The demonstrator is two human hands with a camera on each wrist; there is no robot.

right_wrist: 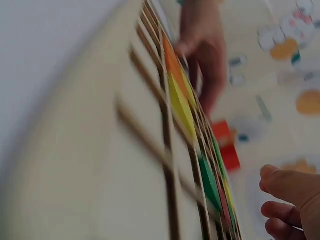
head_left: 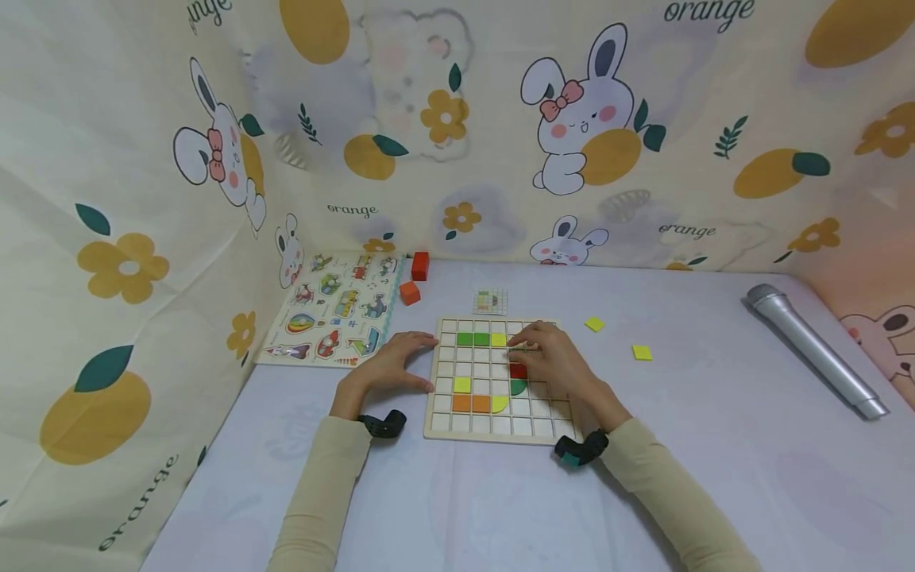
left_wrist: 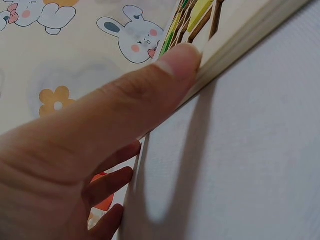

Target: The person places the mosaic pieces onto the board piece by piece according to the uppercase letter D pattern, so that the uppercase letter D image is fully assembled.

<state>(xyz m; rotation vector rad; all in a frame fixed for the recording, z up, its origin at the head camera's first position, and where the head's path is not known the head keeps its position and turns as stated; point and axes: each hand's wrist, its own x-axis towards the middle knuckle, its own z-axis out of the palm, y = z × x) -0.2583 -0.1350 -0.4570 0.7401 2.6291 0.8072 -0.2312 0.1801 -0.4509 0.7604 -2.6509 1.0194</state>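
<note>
A wooden grid board (head_left: 445, 427) lies on the table, partly filled with coloured tiles. Two green tiles (head_left: 473, 339) and a yellow tile (head_left: 498, 340) form a row near its top. Lower down are a yellow square (head_left: 462, 385), two orange tiles (head_left: 472, 403), a rounded yellow tile (head_left: 499, 404), a red tile (head_left: 518, 371) and a rounded green tile (head_left: 518, 388). My left hand (head_left: 389, 367) touches the board's left edge, thumb (left_wrist: 175, 67) against the frame. Over the upper right grid hovers my right hand (head_left: 561, 361), fingers apart by the yellow tile, nothing visible between them.
Behind the board lies a small pattern card (head_left: 490, 301). Two loose yellow tiles (head_left: 642, 353) lie to the right, before a silver microphone (head_left: 815, 349). At back left are a picture puzzle board (head_left: 286, 356) and two red-orange blocks (head_left: 420, 266).
</note>
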